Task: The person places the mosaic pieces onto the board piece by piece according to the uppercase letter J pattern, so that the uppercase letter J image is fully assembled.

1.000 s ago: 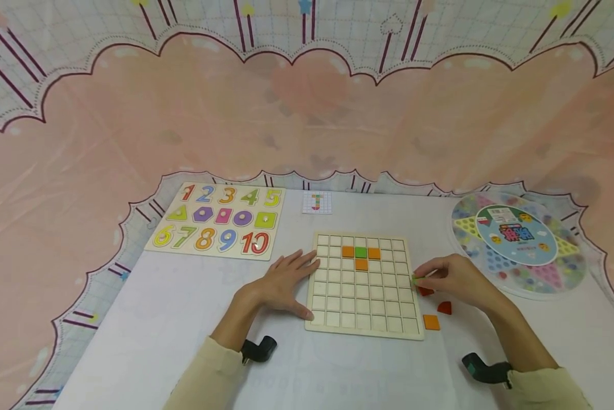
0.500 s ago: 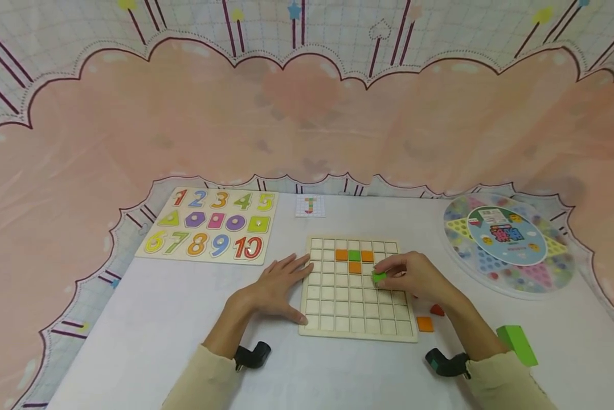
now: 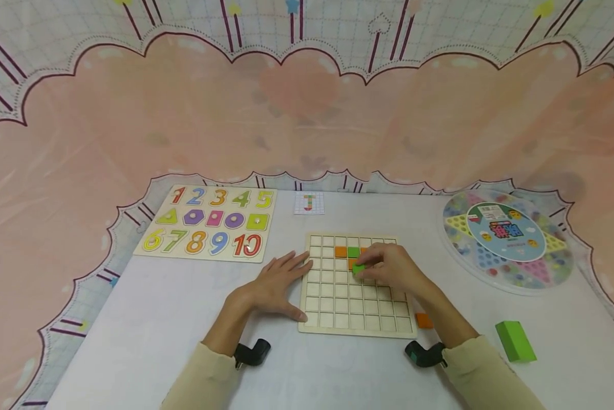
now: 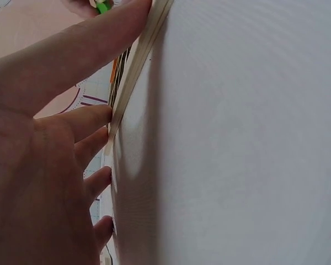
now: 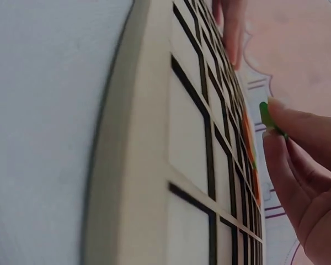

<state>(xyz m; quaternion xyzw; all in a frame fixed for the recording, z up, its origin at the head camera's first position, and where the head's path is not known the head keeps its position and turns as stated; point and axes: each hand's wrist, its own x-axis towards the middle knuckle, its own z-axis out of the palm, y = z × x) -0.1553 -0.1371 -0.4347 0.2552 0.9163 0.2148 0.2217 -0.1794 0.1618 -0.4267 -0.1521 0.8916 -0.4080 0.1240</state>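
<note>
A wooden grid board (image 3: pixel 327 324) lies on the white table. Orange tiles (image 3: pixel 340 251) and a green tile (image 3: pixel 353 251) sit in its upper cells, one orange tile partly behind the right hand. My right hand (image 3: pixel 391 266) pinches a small green tile (image 3: pixel 357 269) between thumb and fingers, just below the placed green and orange column. In the right wrist view that pinched tile (image 5: pixel 265 115) shows at the fingertips, over the board's face. My left hand (image 3: pixel 273 287) has its fingers spread, with fingertips and thumb on the board's left edge.
Right of the board lie an orange tile (image 3: pixel 424 320) and a green block (image 3: pixel 515 341). Behind the board is a small card (image 3: pixel 309 203) with a coloured J. A number and shape puzzle (image 3: pixel 204 223) stands back left, a round game board (image 3: pixel 507 242) back right.
My right hand has carried the green tile from beside the board's right edge leftward over the grid, under the placed tiles. My left hand stays at the left edge. The view has shifted slightly.
</note>
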